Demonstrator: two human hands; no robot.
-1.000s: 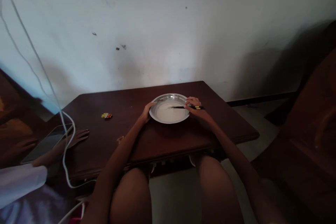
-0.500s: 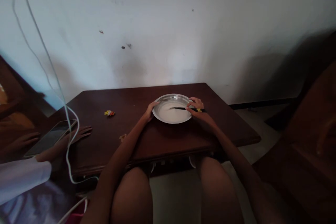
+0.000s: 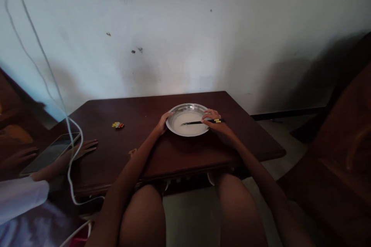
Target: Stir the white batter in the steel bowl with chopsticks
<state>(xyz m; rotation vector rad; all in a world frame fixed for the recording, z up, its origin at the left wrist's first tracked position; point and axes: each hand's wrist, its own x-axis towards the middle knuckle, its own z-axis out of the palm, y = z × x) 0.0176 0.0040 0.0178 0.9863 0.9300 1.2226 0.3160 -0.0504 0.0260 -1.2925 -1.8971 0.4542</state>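
Observation:
A round steel plate (image 3: 177, 110) with a pale white layer inside sits near the far middle of a dark wooden table (image 3: 139, 150). My left hand (image 3: 164, 120) grips the plate's left rim, fingers curled over the edge. My right hand (image 3: 212, 119) is pinched on a black stick with yellow bands (image 3: 199, 122), which lies almost level over the plate, its tip reaching into the white layer left of centre.
A small yellow-and-red object (image 3: 117, 125) lies on the table's left part. At the left edge another person's hand (image 3: 84, 148) rests flat beside a phone (image 3: 49, 154), with a white cable (image 3: 69, 150) hanging across. A brown chair (image 3: 339, 162) stands at the right.
The stick's tip has swept leftward and a little nearer across the plate. My left hand keeps its hold on the rim. The camera view shifted slightly.

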